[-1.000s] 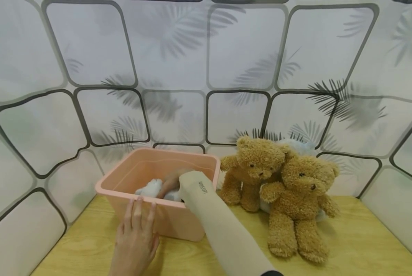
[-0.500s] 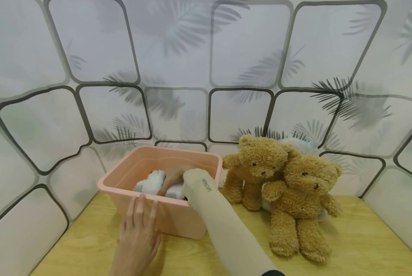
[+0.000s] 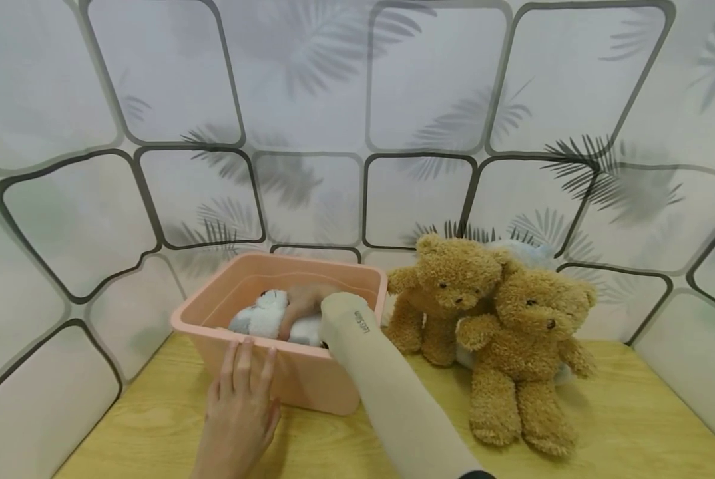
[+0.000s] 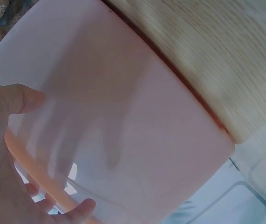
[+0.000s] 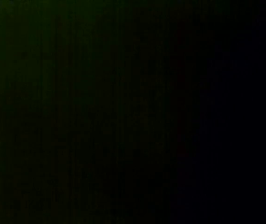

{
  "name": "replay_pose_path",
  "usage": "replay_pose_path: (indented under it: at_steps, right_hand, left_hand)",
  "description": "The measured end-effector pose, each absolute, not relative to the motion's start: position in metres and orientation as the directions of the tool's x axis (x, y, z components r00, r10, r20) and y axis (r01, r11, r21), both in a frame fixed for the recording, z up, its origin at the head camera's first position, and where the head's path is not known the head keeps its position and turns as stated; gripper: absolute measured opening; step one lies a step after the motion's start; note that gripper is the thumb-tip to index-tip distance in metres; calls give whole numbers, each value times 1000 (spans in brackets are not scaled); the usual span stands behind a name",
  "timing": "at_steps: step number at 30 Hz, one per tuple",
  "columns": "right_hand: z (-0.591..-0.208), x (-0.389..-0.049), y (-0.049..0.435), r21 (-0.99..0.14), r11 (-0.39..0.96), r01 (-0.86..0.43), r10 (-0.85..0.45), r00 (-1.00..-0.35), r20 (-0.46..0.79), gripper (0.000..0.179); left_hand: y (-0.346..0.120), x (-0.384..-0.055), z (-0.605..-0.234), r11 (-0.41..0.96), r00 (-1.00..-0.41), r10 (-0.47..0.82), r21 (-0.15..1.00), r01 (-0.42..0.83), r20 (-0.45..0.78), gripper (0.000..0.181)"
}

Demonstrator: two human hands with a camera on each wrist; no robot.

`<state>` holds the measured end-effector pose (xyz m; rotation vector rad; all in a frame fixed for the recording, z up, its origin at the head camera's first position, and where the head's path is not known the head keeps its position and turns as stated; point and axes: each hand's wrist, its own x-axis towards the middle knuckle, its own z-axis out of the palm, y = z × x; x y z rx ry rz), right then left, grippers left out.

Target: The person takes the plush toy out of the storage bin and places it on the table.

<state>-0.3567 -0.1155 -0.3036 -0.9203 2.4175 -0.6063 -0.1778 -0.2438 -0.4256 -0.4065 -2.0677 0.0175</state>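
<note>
A pink plastic bin (image 3: 273, 382) stands on the wooden table. My left hand (image 3: 238, 406) lies against its near side, with mostly straight fingertips at the rim; the left wrist view shows the thumb (image 4: 28, 100) apart from the fingers along the wall. My right hand (image 3: 300, 307) reaches into the bin and grips a white plush toy (image 3: 269, 316) with greyish-blue parts around its middle. The toy's underside and some of my right fingers are hidden by the bin and sleeve (image 3: 387, 386). The right wrist view is almost wholly black.
Two brown teddy bears (image 3: 516, 339) sit close together at the right of the bin. A pale blue plush (image 3: 522, 251) shows partly behind them. The wood-grain table (image 3: 633, 406) is enclosed by patterned fabric walls (image 3: 309, 199).
Inside the bin, my right hand and the white plush toy have risen slightly, and more of the toy shows. My left hand stays at the rim. The view has shifted a little.
</note>
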Motion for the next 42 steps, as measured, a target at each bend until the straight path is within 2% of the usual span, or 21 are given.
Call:
replay_pose_path:
  at_steps: [4,7,9,11,13,16,18,20,23,28,32,38,42]
  right_hand:
    - [-303,-359,-117,-562,667,-489,-712,-641,-287,26]
    - [-302,-360,-119,-586,640,-497,-732,-625,-270,26]
    - [-302,-361,-122,-633,594,-496,-752,-621,-220,46]
    - [-301,-363,-125,-716,506,-482,-778,-613,-138,73]
    - [-299,-365,-125,-778,400,-484,-797,-603,-35,85]
    - [-293,-368,-121,-793,320,-519,-772,-628,99,73]
    - [-285,-366,-117,-750,344,-564,-722,-670,173,58]
    - [-277,-362,-114,-722,387,-574,-648,-726,230,52]
    - [-267,-356,-108,-706,415,-574,-545,-778,312,53]
    - [-260,-352,-97,-758,383,-527,-404,-834,376,55]
    - [-258,-351,-91,-786,335,-520,-342,-844,413,53]
    - [-248,-341,-82,-780,245,-575,-290,-811,507,48]
    - [-244,-329,-75,-807,154,-571,-222,-815,535,50]
  left_hand:
    - [-244,-177,-424,944,-457,290,-173,282,841,60]
    - [-243,-175,-421,943,-483,275,-135,304,831,62]
    - [-243,-174,-418,940,-501,267,-108,323,823,65]
    - [-244,-173,-416,938,-510,269,-101,333,817,66]
    - [-244,-173,-415,935,-507,279,-110,338,816,65]
    - [-243,-175,-414,931,-492,295,-130,341,819,63]
    - [-243,-175,-414,929,-488,302,-139,342,819,64]
    - [-243,-176,-413,930,-489,304,-143,340,818,65]
    - [-244,-175,-413,931,-498,304,-143,335,812,68]
    - [-245,-174,-415,936,-505,291,-133,326,813,69]
    - [-247,-173,-416,939,-498,283,-133,316,820,64]
    - [-247,-174,-414,936,-486,290,-139,323,825,61]
    - [-247,-175,-413,932,-486,306,-155,326,819,61]
